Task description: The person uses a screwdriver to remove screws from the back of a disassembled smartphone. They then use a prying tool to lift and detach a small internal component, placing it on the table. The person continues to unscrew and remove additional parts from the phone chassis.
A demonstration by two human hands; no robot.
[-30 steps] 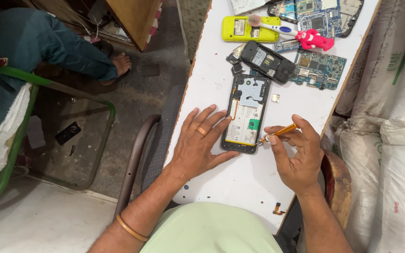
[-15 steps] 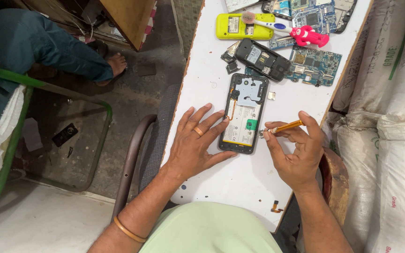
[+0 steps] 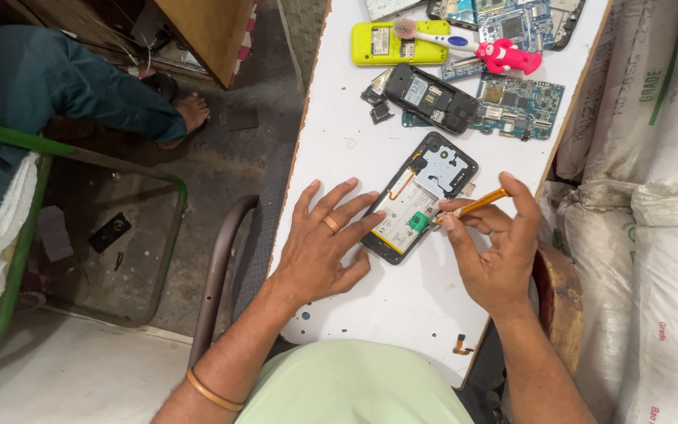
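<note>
- Left hand (image 3: 319, 251) is lying flat, fingers spread, pinning the opened smartphone (image 3: 420, 207) on the white table (image 3: 339, 141).
- Right hand (image 3: 496, 247) is pinching an orange screwdriver (image 3: 474, 206) — probing the phone's internals; next calls for a steady tip.

The right hand (image 3: 496, 251) is bringing the screwdriver (image 3: 476, 206) tip left onto the opened phone (image 3: 421, 206), while the left hand (image 3: 327, 247) is sliding its fingers onto the phone's near edge.

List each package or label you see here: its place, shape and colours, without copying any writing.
White woven sacks: stacked at the table's right, bulging, with green and red print.
Pale label: inside the opened black phone under both hands, rectangular.
Small label: on the yellow phone at the far end, rectangular, whitish.
</note>
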